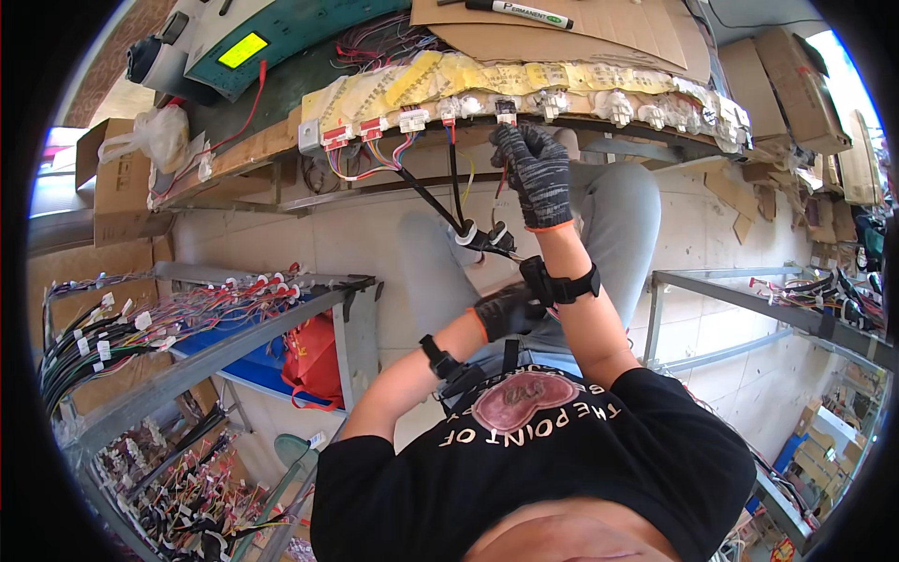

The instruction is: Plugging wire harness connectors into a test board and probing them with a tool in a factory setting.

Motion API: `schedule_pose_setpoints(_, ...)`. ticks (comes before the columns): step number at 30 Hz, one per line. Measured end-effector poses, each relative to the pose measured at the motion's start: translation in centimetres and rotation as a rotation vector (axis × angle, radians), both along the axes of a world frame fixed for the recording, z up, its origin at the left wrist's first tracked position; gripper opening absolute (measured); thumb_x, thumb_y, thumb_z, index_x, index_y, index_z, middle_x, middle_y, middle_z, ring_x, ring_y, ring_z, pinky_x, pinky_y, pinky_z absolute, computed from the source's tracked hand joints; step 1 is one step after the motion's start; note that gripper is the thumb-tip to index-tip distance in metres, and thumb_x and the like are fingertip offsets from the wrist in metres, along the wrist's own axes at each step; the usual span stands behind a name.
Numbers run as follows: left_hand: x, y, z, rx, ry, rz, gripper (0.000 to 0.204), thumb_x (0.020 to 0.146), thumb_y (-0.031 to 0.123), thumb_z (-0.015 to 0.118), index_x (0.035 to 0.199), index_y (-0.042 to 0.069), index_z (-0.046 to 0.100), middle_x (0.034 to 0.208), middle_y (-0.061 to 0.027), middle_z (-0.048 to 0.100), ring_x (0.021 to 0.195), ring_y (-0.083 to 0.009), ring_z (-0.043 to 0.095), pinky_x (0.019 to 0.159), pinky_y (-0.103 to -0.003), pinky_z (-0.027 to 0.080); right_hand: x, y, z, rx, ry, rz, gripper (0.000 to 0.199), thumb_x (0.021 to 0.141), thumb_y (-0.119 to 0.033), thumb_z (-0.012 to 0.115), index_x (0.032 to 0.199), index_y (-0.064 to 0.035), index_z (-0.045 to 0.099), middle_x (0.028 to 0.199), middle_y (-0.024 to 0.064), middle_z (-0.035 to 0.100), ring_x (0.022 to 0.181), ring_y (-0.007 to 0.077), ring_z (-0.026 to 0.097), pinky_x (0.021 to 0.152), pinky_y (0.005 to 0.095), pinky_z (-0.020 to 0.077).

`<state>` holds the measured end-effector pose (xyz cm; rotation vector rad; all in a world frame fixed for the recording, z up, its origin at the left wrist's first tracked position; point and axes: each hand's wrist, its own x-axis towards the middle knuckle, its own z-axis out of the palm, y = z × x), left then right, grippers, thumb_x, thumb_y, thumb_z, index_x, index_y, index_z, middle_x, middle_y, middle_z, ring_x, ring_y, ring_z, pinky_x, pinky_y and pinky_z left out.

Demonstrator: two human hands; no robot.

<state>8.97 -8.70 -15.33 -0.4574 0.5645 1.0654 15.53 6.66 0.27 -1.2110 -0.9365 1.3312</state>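
My right hand [536, 178], in a grey-black knit glove with an orange cuff, reaches up to the bench edge. Its closed fingers meet the lower end of a small white connector [506, 114] seated in a row of sockets, and thin reddish wires hang beneath them. Lower down, my left hand [508, 314], in a dark glove, lies by my lap, partly behind my right forearm; its fingers are hidden. Between the hands hangs a wire harness [433, 199] with black sleeved branches and white rings, its left branches running to plugged red and white connectors [373, 131].
Yellow tape covers the socket strip [449, 80]. A teal tester with a lit display [242, 50] stands at back left; a marker [520, 13] lies on cardboard [599, 42]. Metal racks with harnesses [225, 309] flank me. A red bag [314, 361] hangs at left.
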Motion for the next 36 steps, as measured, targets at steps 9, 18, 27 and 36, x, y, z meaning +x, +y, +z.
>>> schedule_pose_setpoints(9,6.9,0.8,7.1,0.175,0.034,-0.194,0.03,0.091,0.033,0.045,0.072,0.011,0.049,0.067,-0.0043,0.055,0.068,-0.0184,0.055,0.074,-0.034,0.045,10.8,3.6,0.7,0.657,-0.86,0.61,0.023,0.081,-0.017,0.057,0.101,-0.0063,0.062,0.084,0.0062,0.066,0.059,0.0104,0.057,0.05,0.0274,0.0455)
schedule_pose_setpoints(18,0.4,3.4,14.9,0.489,-0.206,-0.07,0.042,0.094,0.038,0.031,0.058,0.017,0.035,0.044,0.0044,0.024,0.039,-0.0117,0.024,0.045,-0.028,0.029,20.5,-10.8,-2.7,0.137,-0.586,0.941,0.036,0.089,-0.03,0.05,0.117,-0.0084,0.052,0.09,0.0121,0.064,0.08,0.0193,0.063,0.068,0.0309,0.0492)
schedule_pose_setpoints(27,-1.2,0.0,10.3,0.172,0.053,0.005,0.03,0.092,0.033,0.037,0.073,0.013,0.05,0.068,-0.0026,0.052,0.068,-0.0168,0.05,0.073,-0.035,0.041,8.2,-5.5,-1.6,-0.169,0.328,0.311,0.032,0.093,-0.022,0.043,0.117,-0.0029,0.049,0.066,-0.0046,0.042,0.049,0.0039,0.037,0.049,0.0216,0.0337)
schedule_pose_setpoints(36,-2.9,-0.6,5.2,0.45,0.356,-0.476,0.022,0.09,0.018,0.046,0.106,0.006,0.054,0.1,-0.0068,0.059,0.089,-0.0199,0.057,0.08,-0.033,0.047,5.9,-0.7,-1.9,0.299,-0.033,0.381,0.019,0.087,-0.01,0.045,0.101,-0.0044,0.058,0.071,0.0035,0.053,0.06,0.0162,0.05,0.054,0.0294,0.0392)
